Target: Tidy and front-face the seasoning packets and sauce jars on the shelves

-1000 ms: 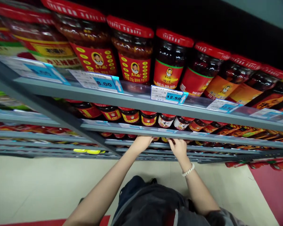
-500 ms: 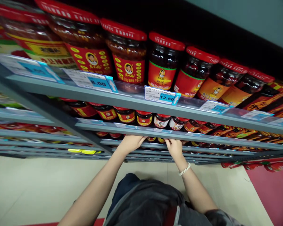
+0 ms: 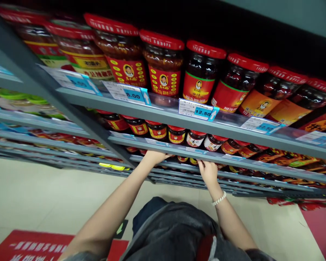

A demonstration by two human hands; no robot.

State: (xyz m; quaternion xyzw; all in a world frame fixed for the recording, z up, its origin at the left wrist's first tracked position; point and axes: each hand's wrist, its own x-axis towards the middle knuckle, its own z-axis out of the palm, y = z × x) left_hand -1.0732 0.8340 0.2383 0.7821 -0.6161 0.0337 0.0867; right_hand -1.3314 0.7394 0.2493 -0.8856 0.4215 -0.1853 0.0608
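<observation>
My left hand (image 3: 155, 157) reaches in below the edge of the second shelf (image 3: 152, 144), thumb stretched to the right. Its other fingers are hidden behind that edge, so I cannot see whether it holds anything. To its right, my right hand (image 3: 209, 170), with a white beaded bracelet (image 3: 219, 199) on the wrist, is at the same lower level. Its visible thumb and forefinger are slightly apart, with the tips partly covered by the shelf edge. Between the hands, red-and-yellow labelled jars (image 3: 182, 159) show in part. What either hand touches is hidden.
On the top shelf stand several large red-lidded sauce jars (image 3: 163, 67), behind price tags (image 3: 198, 110). Smaller jars (image 3: 176, 135) line the shelf below. A grey upright (image 3: 78, 108) divides the racks at left. Red floor mat (image 3: 38, 246) lies at lower left; pale tiles (image 3: 43, 195) surround it.
My view has swung left, so shelves and jars appear farther right, and more of the left rack and the red mat show. Both hands stay at the same lower shelf.
</observation>
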